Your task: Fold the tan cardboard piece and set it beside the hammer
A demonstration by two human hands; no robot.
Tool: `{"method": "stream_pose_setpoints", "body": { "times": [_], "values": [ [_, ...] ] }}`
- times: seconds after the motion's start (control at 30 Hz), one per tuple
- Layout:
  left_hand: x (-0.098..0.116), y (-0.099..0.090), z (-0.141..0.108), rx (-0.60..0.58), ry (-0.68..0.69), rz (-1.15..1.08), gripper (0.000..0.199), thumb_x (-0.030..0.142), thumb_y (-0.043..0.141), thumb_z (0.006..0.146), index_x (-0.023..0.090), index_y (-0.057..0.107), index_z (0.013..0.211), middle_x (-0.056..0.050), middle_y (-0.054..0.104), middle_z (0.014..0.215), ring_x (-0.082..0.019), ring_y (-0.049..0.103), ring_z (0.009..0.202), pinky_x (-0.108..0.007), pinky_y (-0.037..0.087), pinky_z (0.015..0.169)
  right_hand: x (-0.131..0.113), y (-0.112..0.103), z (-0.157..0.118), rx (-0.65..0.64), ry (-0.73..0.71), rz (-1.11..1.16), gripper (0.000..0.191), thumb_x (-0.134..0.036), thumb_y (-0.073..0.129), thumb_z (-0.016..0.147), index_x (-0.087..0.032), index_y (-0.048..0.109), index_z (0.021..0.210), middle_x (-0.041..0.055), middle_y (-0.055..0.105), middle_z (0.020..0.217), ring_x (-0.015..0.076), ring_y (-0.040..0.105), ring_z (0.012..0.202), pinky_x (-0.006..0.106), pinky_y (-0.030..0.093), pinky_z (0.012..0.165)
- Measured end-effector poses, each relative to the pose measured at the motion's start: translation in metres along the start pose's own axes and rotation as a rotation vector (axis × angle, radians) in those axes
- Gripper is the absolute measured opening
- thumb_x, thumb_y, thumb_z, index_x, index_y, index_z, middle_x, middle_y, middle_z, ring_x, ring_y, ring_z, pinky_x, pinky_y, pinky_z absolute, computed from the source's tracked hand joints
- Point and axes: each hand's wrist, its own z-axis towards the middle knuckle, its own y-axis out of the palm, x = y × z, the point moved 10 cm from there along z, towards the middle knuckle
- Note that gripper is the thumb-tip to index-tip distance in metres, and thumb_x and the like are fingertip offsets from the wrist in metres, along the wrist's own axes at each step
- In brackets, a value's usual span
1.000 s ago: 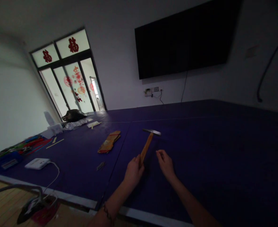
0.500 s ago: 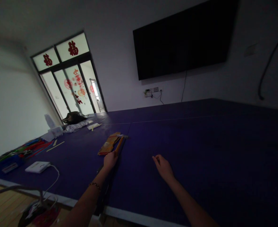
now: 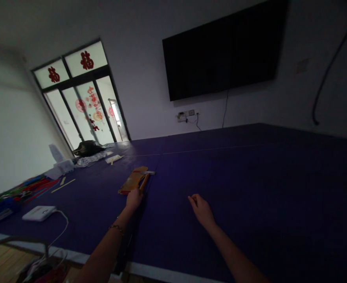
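My left hand (image 3: 134, 199) is wrapped round the handle of a hammer (image 3: 144, 182), which has an orange-yellow handle and a metal head pointing away from me. Just left of the hammer, and partly behind it, lies a torn brown cardboard piece (image 3: 130, 182) on the purple tabletop (image 3: 173, 236). Further right, my right hand (image 3: 202, 211) is at the table with its fingers curled and thumb and forefinger close together. Whatever may be between those fingers is too small or hidden to make out.
At the left are a white box-shaped device (image 3: 39, 213) with a cable, a blue box (image 3: 2, 212), coloured strips (image 3: 40, 185) and a thin pale stick (image 3: 63, 186). Near the back left sits a black bag (image 3: 88, 148). A television (image 3: 223, 55) hangs on the wall.
The view has turned slightly right, so the scene sits a little further left. Both hands keep nearly the same pose, the left one still gripping the hammer.
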Motion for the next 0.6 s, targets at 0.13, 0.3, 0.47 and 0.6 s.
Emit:
{"method": "stream_pose_setpoints", "body": {
  "times": [0.13, 0.3, 0.47, 0.6],
  "values": [
    [0.002, 0.0, 0.003, -0.002, 0.008, 0.008, 0.031, 0.023, 0.047, 0.076, 0.013, 0.053, 0.104, -0.013, 0.06, 0.103, -0.021, 0.058, 0.094, -0.025, 0.042, 0.076, 0.001, -0.001, 0.0, 0.002, 0.008, 0.0, 0.031, -0.044, 0.033, 0.083, -0.02, 0.048, 0.073, 0.0061, 0.061, 0.069, 0.0198, 0.059, 0.065, 0.028, 0.04, 0.061],
    [0.007, 0.004, 0.004, 0.007, 0.036, 0.02, 0.029, 0.021, 0.044, 0.077, 0.012, 0.055, 0.102, -0.013, 0.06, 0.1, -0.02, 0.058, 0.092, -0.025, 0.043, 0.075, 0.001, -0.001, -0.001, 0.0, 0.022, 0.002, 0.03, -0.044, 0.034, 0.082, -0.02, 0.049, 0.072, 0.0065, 0.061, 0.069, 0.0209, 0.059, 0.068, 0.028, 0.04, 0.061],
    [0.014, 0.009, 0.0, 0.038, 0.094, 0.042, 0.027, 0.02, 0.04, 0.079, 0.012, 0.058, 0.097, -0.013, 0.058, 0.101, -0.019, 0.055, 0.096, -0.024, 0.042, 0.08, 0.001, -0.001, -0.002, -0.019, 0.04, 0.027, 0.029, -0.044, 0.036, 0.08, -0.02, 0.047, 0.071, 0.0065, 0.059, 0.069, 0.0212, 0.057, 0.067, 0.029, 0.038, 0.062],
    [0.015, 0.008, -0.003, 0.066, 0.105, 0.064, 0.027, 0.022, 0.04, 0.08, 0.01, 0.058, 0.097, -0.013, 0.055, 0.102, -0.021, 0.052, 0.101, -0.026, 0.039, 0.085, 0.004, 0.001, -0.002, -0.047, 0.069, 0.069, 0.027, -0.044, 0.038, 0.079, -0.02, 0.046, 0.07, 0.0061, 0.057, 0.068, 0.0214, 0.056, 0.066, 0.031, 0.038, 0.063]
  ]
}}
